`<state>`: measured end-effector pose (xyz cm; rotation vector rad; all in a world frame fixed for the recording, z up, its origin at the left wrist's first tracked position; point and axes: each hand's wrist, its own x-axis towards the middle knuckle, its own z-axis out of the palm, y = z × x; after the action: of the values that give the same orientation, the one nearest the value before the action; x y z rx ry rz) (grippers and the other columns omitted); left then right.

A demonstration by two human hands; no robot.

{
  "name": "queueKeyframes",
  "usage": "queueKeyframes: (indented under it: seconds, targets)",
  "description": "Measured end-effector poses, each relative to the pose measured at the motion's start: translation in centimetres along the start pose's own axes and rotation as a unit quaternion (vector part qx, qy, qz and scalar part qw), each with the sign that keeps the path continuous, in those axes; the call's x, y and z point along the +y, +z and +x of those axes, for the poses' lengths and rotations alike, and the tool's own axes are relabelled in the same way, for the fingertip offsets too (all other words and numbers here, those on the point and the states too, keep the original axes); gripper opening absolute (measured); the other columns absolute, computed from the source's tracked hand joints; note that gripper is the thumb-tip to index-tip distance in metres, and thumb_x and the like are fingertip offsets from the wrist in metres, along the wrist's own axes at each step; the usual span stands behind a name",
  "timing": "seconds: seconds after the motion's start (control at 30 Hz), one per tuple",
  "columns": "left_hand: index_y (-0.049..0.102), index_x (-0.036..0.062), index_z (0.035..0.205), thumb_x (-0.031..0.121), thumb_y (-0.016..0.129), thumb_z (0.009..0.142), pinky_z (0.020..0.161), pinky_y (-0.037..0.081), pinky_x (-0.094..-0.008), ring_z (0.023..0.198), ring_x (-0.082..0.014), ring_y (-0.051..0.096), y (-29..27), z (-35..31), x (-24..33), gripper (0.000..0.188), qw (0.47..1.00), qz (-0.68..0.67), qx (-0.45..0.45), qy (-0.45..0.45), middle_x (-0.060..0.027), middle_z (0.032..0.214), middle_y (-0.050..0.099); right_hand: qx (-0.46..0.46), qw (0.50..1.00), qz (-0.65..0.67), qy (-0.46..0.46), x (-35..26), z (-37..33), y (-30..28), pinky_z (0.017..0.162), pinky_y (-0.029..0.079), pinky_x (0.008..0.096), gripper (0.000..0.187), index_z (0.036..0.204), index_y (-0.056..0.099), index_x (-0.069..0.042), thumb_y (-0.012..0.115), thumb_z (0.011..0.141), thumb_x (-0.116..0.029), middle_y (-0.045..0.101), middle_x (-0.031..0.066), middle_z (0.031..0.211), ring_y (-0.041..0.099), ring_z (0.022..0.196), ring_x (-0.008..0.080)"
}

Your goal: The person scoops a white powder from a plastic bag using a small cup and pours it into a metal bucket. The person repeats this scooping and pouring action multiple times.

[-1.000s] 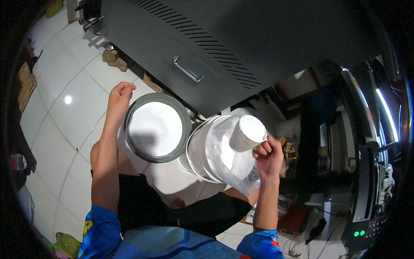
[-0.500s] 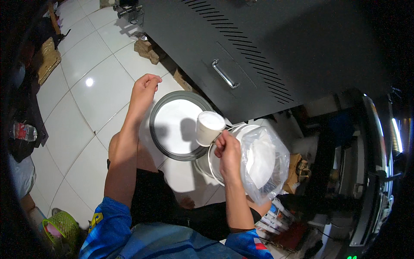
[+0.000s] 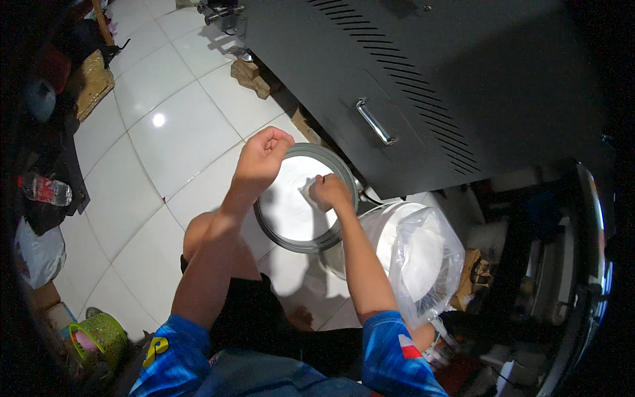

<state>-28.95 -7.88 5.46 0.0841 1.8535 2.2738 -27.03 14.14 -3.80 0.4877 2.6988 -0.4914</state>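
Observation:
A round grey-rimmed tub (image 3: 262, 223) stands on the floor between my knees and the dark cabinet, with a white, powder-like material (image 3: 291, 221) spread inside. My right hand (image 3: 333, 192) is over the tub, its fingers closed on the white cup; the cup is mostly hidden and blends into the white around it. My left hand (image 3: 263, 155) hovers by the tub's upper left rim, fingers curled in and nothing visible in them. Right of the tub, beyond my right forearm, is a white bucket (image 3: 383, 228) with a clear plastic bag (image 3: 440, 291) holding more white material.
A dark grey metal cabinet (image 3: 456, 79) with slots and a chrome handle (image 3: 375, 122) rises just beyond the tub. White floor tiles (image 3: 178, 126) lie to the left. A plastic bottle (image 3: 49, 190), a white bag (image 3: 40, 251) and a green basket (image 3: 102, 337) line the left side.
My right hand has moved left from beside the bucket to over the tub, taking the cup down with it. My left hand has shifted right, to the tub's rim. The view has shifted slightly.

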Motion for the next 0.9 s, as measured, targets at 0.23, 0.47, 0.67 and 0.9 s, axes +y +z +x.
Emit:
queueKeyframes:
  seconds: [0.23, 0.47, 0.67, 0.9]
  targets:
    - [0.063, 0.0001, 0.098, 0.014, 0.057, 0.095, 0.056, 0.039, -0.019, 0.063, -0.0021, 0.05, 0.5, -1.5, 1.7, 0.016, 1.0, 0.008, 0.001, -0.011, 0.0026, 0.074, 0.06, -0.027, 0.979, -0.19, -0.072, -2.5, 4.6, -2.1, 0.096, 0.05, 0.0449, 0.046, 0.114, 0.07, -0.002, 0.051, 0.097, -0.04, 0.069, 0.02, 0.116, 0.065, 0.112, 0.0354]
    - [0.063, -0.0012, 0.098, 0.014, 0.057, 0.094, 0.056, 0.036, -0.0194, 0.063, -0.0019, 0.046, 0.3, -1.6, 2.4, 0.017, 1.0, 0.021, 0.001, -0.006, 0.0045, 0.072, 0.056, -0.067, 0.978, -0.186, -0.062, -2.5, 5.0, -3.0, 0.095, 0.051, 0.0441, 0.045, 0.108, 0.073, -0.002, 0.054, 0.095, -0.041, 0.07, 0.0187, 0.115, 0.066, 0.111, 0.035]
    - [0.063, -0.0011, 0.097, 0.015, 0.057, 0.095, 0.057, 0.036, -0.02, 0.063, -0.0022, 0.046, 0.4, -1.5, 2.2, 0.018, 0.999, 0.022, 0.009, 0.021, 0.0042, 0.072, 0.056, -0.061, 0.989, -0.125, -0.05, -0.7, 3.4, -2.3, 0.094, 0.051, 0.0462, 0.047, 0.11, 0.072, -0.002, 0.052, 0.093, -0.041, 0.07, 0.0205, 0.115, 0.066, 0.108, 0.0395]
    - [0.063, -0.0013, 0.097, 0.016, 0.057, 0.095, 0.059, 0.038, -0.0199, 0.066, -0.0026, 0.049, 0.7, -1.0, 1.8, 0.018, 0.999, 0.022, -0.006, 0.026, 0.0035, 0.073, 0.058, -0.002, 0.999, 0.0, -0.037, 2.2, -0.5, -0.4, 0.092, 0.05, 0.0492, 0.051, 0.105, 0.07, 0.003, 0.053, 0.094, -0.044, 0.069, 0.0264, 0.109, 0.065, 0.105, 0.0439]
